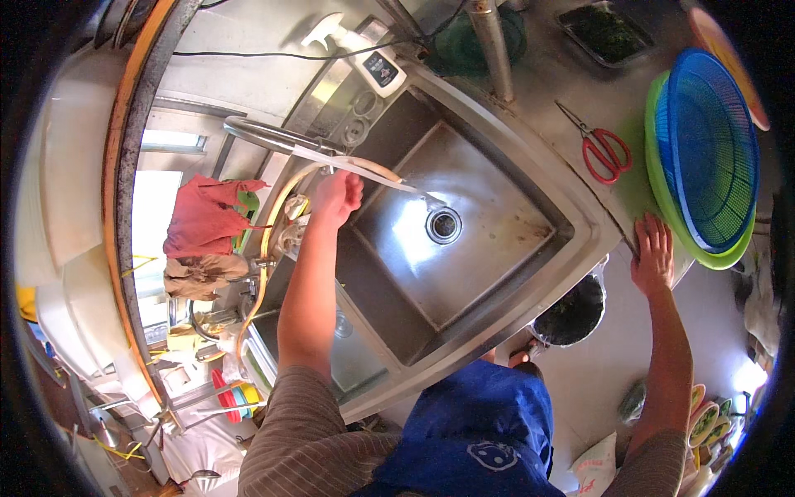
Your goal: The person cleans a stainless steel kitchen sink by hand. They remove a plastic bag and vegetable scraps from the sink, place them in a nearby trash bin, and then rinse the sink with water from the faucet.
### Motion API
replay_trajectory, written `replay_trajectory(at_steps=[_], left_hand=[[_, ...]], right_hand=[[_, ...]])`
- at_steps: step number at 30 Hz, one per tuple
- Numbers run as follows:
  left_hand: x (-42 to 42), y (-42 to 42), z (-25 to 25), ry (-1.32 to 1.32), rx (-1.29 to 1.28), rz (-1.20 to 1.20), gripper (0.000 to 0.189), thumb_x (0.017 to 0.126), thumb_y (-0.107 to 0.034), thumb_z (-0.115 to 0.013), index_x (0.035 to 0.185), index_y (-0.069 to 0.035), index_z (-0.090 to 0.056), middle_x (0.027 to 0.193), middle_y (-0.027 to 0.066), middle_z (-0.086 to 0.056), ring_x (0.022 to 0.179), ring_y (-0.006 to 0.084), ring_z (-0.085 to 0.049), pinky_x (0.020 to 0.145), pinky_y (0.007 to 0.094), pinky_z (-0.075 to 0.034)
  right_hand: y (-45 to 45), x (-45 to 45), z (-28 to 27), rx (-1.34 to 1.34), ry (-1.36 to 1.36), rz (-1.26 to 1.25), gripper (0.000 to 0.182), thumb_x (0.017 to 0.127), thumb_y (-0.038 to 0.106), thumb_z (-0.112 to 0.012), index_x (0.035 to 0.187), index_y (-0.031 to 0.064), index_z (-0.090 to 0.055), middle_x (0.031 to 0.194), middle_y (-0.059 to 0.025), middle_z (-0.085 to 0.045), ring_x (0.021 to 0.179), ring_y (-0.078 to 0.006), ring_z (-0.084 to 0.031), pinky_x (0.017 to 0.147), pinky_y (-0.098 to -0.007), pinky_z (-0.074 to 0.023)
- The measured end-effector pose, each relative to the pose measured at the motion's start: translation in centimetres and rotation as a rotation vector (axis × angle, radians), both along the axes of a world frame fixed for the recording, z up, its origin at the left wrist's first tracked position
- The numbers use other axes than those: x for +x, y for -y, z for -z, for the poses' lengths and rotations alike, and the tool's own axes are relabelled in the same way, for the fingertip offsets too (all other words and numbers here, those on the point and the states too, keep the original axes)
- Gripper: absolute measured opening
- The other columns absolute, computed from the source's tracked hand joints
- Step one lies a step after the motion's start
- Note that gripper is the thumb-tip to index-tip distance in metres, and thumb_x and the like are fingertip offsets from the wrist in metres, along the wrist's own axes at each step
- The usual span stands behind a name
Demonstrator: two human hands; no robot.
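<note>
My left hand [338, 196], its fingers curled, is at the base of the chrome gooseneck tap [261, 132]. Whether it grips the tap's lever is hidden. A stream of water [366, 170] runs from the spout into the stainless steel sink [497, 248], towards the round drain [443, 225]. On the corner of the metal counter [540, 124], my right hand [655, 248] rests flat with fingers spread, holding nothing. Close to it stand a blue plastic colander [708, 155] and a green basin [661, 205] under it. Red-handled scissors [601, 152] lie beyond.
A white spray bottle [376, 65] lies behind the sink. An orange hose [267, 242] bends past the tap. A lined bucket [571, 314] stands on the floor below the counter. A dark tray [605, 34] sits at the far side. Red cloth [205, 214] hangs on the left.
</note>
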State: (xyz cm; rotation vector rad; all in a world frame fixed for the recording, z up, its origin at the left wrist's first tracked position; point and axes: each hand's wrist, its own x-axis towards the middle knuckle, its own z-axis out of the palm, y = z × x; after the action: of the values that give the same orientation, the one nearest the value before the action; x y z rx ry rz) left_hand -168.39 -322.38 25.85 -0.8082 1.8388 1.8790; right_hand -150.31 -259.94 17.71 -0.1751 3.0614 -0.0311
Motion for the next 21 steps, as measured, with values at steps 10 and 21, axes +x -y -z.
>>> replay_trajectory(at_steps=[10,21], left_hand=[[-2.5,-4.0,-4.0,-0.227,0.525,0.171,0.049,0.1,-0.045,-0.04,0.095,-0.004,-0.066,0.116,0.0189,-0.064,0.11,0.0345,-0.059,0.094,0.0473,-0.046],[-1.4,-2.4,-7.1,-0.125,-0.172,0.393,0.057,0.095,-0.05,-0.051,0.128,-0.003,-0.057,0.127,0.0109,-0.059,0.117,0.0213,-0.055,0.097,0.0365,-0.043]], right_hand=[[0.3,-0.3,-0.2,-0.036,-0.03,-0.017,0.073,0.072,0.008,-0.065,0.141,0.0089,-0.04,0.149,-0.0152,-0.034,0.139,-0.0342,-0.029,0.119,-0.0485,-0.0186],[0.0,-0.4,-0.4,-0.012,-0.023,-0.017,0.075,0.072,0.008,-0.065,0.142,0.0084,-0.039,0.151,-0.0145,-0.032,0.14,-0.0325,-0.028,0.119,-0.0477,-0.0174]])
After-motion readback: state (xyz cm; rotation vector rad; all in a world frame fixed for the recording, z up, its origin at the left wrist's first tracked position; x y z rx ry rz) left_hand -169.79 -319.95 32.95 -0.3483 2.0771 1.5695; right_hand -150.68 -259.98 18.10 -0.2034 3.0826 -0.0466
